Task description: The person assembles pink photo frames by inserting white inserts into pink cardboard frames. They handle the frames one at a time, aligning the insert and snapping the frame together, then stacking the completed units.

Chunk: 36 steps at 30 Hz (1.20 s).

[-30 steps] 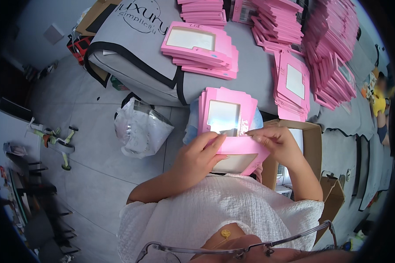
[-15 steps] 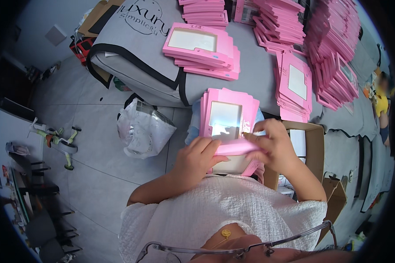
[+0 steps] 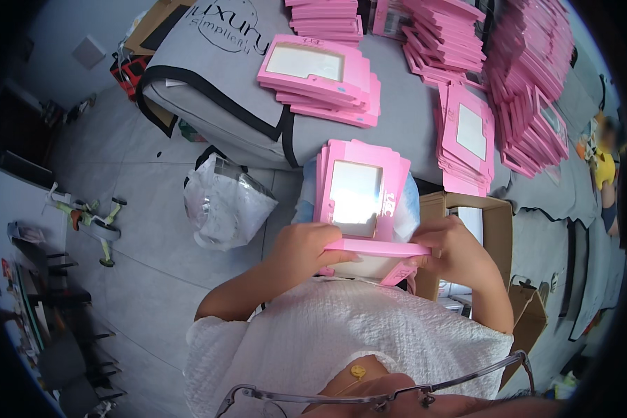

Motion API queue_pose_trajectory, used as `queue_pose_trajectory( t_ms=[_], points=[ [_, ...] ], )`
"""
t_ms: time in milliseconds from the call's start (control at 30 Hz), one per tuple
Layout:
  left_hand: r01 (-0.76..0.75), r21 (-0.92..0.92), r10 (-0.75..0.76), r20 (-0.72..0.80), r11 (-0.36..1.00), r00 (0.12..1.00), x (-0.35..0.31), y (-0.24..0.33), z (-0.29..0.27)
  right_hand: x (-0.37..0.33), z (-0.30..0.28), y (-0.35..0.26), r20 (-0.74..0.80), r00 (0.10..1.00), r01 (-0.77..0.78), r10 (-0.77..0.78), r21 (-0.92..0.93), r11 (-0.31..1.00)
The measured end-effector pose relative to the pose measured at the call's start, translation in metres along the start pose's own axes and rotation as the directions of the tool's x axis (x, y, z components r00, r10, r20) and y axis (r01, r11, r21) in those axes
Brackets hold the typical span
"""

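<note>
A flat pink windowed box is tilted on edge in front of me, its narrow side facing up. My left hand pinches its left end, thumb on the near face. At its right end, my right hand grips the corner with curled fingers. Just beyond it, a stack of similar pink boxes rests on my lap, and the top one has a clear window that reflects light. Part of that stack is hidden behind the held box.
More pink boxes lie piled on the grey sofa, with taller stacks at the far right. An open cardboard box stands by my right arm. A filled plastic bag and a small bike are on the left floor.
My right hand has moved slightly right and down to the box's right end. The box has come a little nearer to me, uncovering more of the stack's top box.
</note>
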State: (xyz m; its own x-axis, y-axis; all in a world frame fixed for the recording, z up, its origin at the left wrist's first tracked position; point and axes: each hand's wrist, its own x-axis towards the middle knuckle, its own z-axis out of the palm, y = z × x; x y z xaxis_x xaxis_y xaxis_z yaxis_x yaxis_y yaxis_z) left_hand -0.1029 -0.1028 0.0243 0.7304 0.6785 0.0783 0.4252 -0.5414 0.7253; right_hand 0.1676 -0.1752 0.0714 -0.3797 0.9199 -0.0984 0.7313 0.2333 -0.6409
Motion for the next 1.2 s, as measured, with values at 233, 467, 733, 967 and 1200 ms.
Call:
queue_pose_trajectory(
  t_ms=[233,467,733,967,1200],
  points=[
    [0.121,-0.548,-0.267,-0.194,0.827,0.944,0.009,0.020,0.019,0.038,0.024,-0.036,-0.170,0.982,0.086,-0.083,0.010,0.996],
    [0.189,-0.554,-0.344,-0.190,0.811,0.919,-0.017,-0.011,0.029,0.045,0.035,-0.026,-0.338,0.939,0.134,-0.068,0.176,0.975],
    [0.061,-0.515,-0.230,-0.271,0.855,0.935,-0.020,0.002,0.026,0.045,0.038,-0.031,-0.396,0.914,0.149,-0.093,0.114,0.982],
    [-0.108,-0.303,-0.015,-0.377,0.947,0.926,-0.021,0.006,0.028,0.043,0.030,-0.047,-0.334,0.927,0.113,-0.172,-0.187,0.976],
    [-0.262,-0.136,0.177,-0.446,0.955,0.877,-0.019,-0.002,0.029,0.036,0.022,-0.026,-0.189,0.978,0.088,-0.093,-0.036,0.995]
  ],
)
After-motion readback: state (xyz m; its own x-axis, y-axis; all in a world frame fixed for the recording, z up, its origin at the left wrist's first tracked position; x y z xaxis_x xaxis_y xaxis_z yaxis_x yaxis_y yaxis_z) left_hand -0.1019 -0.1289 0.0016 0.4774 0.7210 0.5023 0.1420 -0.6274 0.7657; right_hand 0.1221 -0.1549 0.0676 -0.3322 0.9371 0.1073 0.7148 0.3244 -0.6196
